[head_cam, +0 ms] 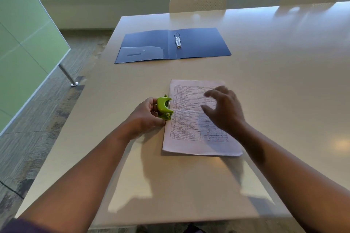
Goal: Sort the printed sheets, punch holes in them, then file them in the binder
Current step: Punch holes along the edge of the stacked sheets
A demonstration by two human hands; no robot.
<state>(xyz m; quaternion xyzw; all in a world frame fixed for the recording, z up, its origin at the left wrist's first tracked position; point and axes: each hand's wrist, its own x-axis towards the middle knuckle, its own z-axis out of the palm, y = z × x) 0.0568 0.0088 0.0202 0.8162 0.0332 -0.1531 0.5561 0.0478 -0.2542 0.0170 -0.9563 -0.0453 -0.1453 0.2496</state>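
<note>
A stack of printed sheets with a table of text lies flat in the middle of the table. A green hole punch sits against the stack's left edge, and my left hand grips it from the left. My right hand hovers over the right half of the sheets with fingers spread, holding nothing. Farther back lies a blue ring binder, open flat, its metal ring mechanism near the spine and a pocket on the left flap.
The beige table stretches far to the right and back. Two pale chairs stand at its far edge, with a green plant behind. A frosted green glass partition and carpeted floor lie beyond the table's left edge.
</note>
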